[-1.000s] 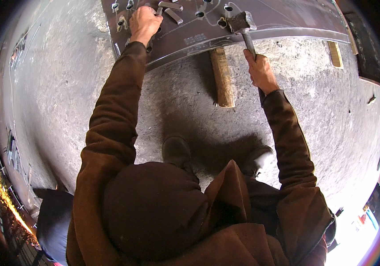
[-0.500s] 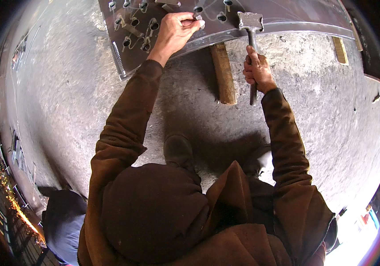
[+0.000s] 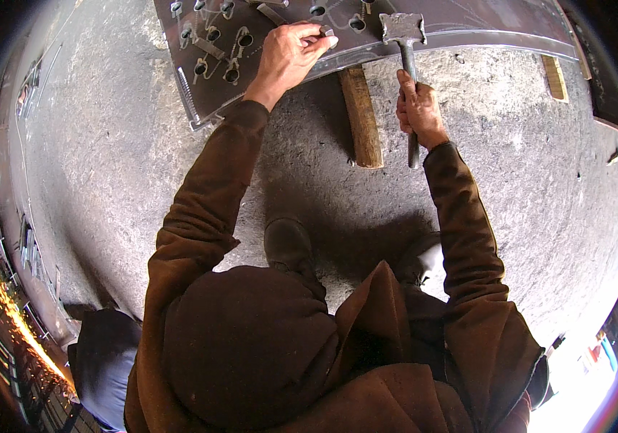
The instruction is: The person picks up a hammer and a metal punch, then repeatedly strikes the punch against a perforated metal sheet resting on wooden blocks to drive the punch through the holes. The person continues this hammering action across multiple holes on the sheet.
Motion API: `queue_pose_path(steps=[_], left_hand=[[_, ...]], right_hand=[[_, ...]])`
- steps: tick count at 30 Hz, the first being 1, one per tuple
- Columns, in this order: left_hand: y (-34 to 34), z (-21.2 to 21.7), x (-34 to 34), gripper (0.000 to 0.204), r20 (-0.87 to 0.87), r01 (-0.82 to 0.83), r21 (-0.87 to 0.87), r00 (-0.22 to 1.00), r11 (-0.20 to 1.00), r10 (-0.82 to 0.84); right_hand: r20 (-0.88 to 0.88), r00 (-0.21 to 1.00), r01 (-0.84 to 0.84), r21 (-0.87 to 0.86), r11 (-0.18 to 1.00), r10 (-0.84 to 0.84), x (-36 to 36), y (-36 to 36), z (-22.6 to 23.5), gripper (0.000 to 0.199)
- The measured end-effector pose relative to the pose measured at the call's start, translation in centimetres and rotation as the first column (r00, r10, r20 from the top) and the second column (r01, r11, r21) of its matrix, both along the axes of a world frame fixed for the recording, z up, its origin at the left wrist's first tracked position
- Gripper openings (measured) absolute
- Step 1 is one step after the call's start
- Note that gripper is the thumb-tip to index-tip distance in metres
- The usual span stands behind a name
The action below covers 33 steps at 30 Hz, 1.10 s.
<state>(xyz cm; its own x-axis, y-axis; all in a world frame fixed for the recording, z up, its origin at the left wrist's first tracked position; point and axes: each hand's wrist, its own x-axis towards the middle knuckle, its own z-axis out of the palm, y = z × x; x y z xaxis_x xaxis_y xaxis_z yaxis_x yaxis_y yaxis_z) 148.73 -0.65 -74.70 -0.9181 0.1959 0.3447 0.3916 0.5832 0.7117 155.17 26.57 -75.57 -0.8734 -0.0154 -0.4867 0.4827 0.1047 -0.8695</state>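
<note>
My left hand (image 3: 291, 58) is closed in a pinch over a dark steel plate (image 3: 460, 22), near its front edge. Between thumb and fingers is a short metal piece (image 3: 327, 32); only its end shows, so its exact kind is unclear. My right hand (image 3: 423, 114) is wrapped round the handle of a hammer (image 3: 402, 30), whose blocky, worn head is raised at the plate's front edge. Round holes with chalk marks dot the plate's left part, and a few flat metal strips (image 3: 209, 49) lie among them.
A wooden beam (image 3: 361, 123) sticks out from under the plate, and another wood block (image 3: 555, 78) lies farther right. Rough concrete floor (image 3: 136, 173) surrounds my boots. At lower left, orange sparks (image 3: 24, 332) fly beside a person in dark clothing (image 3: 107, 361).
The hammer head has tilted slightly up and to the left. My left hand has shifted a little to the right with the metal piece. The sparks at lower left have grown.
</note>
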Motion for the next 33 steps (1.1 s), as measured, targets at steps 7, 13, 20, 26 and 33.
queue_pose_path(steps=[7, 13, 20, 26, 33], left_hand=[[1.3, 0.2, 1.1, 0.025, -0.245, -0.062, -0.078, 0.969, 0.995, 0.041], [1.2, -0.1, 1.5, 0.026, -0.232, -0.101, -0.124, 0.970, 0.987, 0.071], [1.9, 0.0, 0.8, 0.022, -0.357, -0.075, -0.100, 0.934, 0.992, 0.034], [-0.3, 1.2, 2.8, 0.026, -0.118, -0.188, 0.040, 0.974, 0.981, 0.191], [-12.6, 3.2, 2.9, 0.041, 0.350, -0.609, -0.135, 0.709, 0.782, 0.612]], right_hand=[[-0.409, 0.889, 0.021, 0.485, 0.874, 0.206, 1.3, -1.2, 3.4, 0.059], [-0.814, 0.580, 0.254, 0.141, 0.957, -0.034, 2.9, -6.7, 16.9, 0.046], [-0.643, 0.660, 0.098, 0.586, 0.804, 0.389, 2.7, -2.3, 9.6, 0.038], [0.075, 0.824, -0.445, 0.698, 0.561, 0.561, 1.9, 3.1, 11.6, 0.043], [0.412, 0.499, -0.571, 0.818, -0.068, 0.762, 1.7, 13.9, 15.6, 0.045]])
